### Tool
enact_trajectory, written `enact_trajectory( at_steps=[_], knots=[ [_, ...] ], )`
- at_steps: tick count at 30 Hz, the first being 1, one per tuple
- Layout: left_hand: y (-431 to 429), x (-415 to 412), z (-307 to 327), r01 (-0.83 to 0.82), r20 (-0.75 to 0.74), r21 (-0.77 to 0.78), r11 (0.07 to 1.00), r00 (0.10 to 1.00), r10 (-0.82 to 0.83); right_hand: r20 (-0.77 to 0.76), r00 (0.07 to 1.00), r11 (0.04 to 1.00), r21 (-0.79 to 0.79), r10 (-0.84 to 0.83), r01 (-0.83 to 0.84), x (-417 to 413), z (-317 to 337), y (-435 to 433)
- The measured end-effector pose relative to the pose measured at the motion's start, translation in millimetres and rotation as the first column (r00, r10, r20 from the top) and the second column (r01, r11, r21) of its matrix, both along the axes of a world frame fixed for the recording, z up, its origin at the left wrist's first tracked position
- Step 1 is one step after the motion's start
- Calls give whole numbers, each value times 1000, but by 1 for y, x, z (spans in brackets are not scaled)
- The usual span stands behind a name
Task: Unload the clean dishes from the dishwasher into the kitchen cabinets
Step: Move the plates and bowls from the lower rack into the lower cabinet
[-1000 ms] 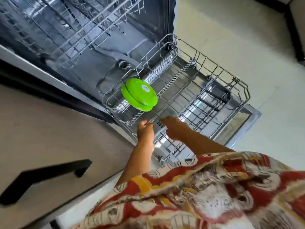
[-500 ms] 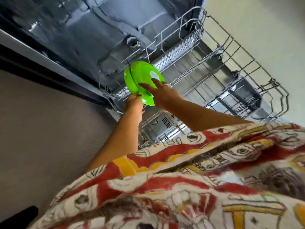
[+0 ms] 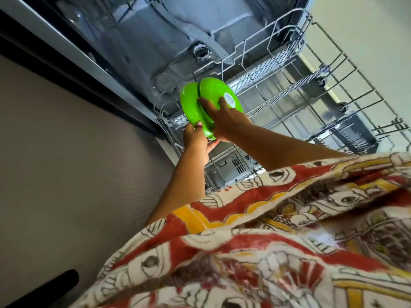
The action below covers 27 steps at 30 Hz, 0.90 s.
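Whereas a second ago both hands hung low at the front of the grey wire lower rack (image 3: 311, 90), clear of the dishes, the left hand (image 3: 196, 141) now pinches the bottom rim of the left bright green round plastic plate (image 3: 189, 103). The right hand (image 3: 226, 123) clasps the right bright green round plastic plate (image 3: 213, 90), fingers splayed across its back and one digit at the gap between the two. Both plates stand on edge at the rack's near-left corner, so I judge the lift-out is about to begin. Farthest left is a beige cabinet front (image 3: 66, 163) with a black bar handle (image 3: 49, 287), then the steel dishwasher tub (image 3: 155, 30). To the right are a dark cutlery basket (image 3: 347, 138) and pale floor (image 3: 367, 30).
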<state>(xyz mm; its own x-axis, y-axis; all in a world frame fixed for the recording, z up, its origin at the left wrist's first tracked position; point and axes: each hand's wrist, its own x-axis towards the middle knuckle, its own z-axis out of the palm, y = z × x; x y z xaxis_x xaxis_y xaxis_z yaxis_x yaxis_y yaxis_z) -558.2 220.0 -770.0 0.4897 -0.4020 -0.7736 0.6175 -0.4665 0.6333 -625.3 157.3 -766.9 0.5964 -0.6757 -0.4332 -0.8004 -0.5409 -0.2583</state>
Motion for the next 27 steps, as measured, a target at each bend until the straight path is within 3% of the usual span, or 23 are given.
enact_trajectory(
  at_steps=[8, 12, 18, 27],
  knots=[
    [28, -3, 33, -358, -72, -253, 899, 933, 352, -5, 998, 995, -80, 66, -67, 1, 26, -19],
    [51, -7, 48, -531, -141, -253, 808, 847, 513, -27, 998, 995, -74, 60, -61, 12, 33, -12],
    [66, -18, 55, -504, -155, -254, 826, 864, 479, 32, 998, 993, -96, -59, 62, 8, 32, 10],
    [84, -25, 86, -485, -201, -244, 840, 873, 445, 67, 998, 949, -315, 2, 20, -21, 66, 48]
  ],
)
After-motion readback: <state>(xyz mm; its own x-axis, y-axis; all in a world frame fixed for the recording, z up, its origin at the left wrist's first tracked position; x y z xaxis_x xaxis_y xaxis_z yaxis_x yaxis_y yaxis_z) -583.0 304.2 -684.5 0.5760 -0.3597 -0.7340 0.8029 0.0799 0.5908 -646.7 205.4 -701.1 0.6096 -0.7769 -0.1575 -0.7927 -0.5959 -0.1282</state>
